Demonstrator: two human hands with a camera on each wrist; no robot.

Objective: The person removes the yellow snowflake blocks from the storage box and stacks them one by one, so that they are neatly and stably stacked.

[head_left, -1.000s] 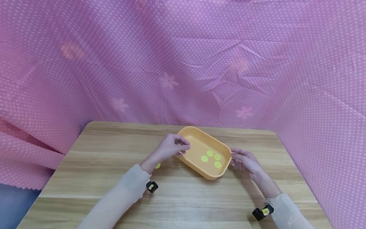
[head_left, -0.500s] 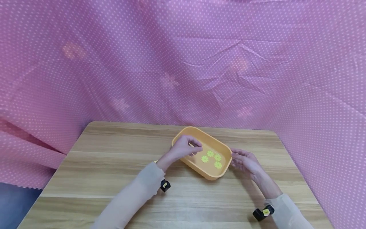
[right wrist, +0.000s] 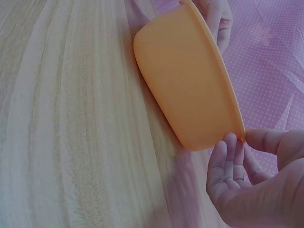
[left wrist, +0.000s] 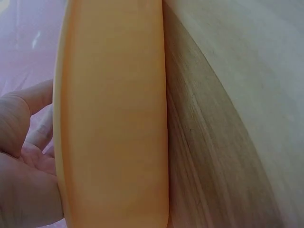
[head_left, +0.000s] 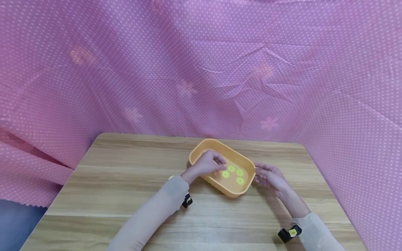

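An orange rectangular tray [head_left: 233,194] with rounded corners lies slantwise on the table. Several yellow flower-shaped pieces [head_left: 240,181] rest on its floor, towards the right end. My left hand [head_left: 205,163] reaches over the near rim into the tray, thumb and fingertips close together beside the flower pieces; whether anything is between them is hidden. In the left wrist view, the tray wall covers those fingertips, leaving part of the palm [left wrist: 26,190] visible. My right hand [head_left: 270,177] pinches the tray's right end, thumb at the rim and fingers against the outer wall [right wrist: 190,80].
Another yellow piece [head_left: 171,177] lies on the wooden table [head_left: 125,195], partly covered by my left forearm. Pink dotted cloth [head_left: 201,87] hangs behind the table and along both sides. Each wrist wears a small black camera [head_left: 285,235].
My left hand has moved right, from the tray's left rim to inside it near the flower pieces. The right hand and the tray stay nearly still.
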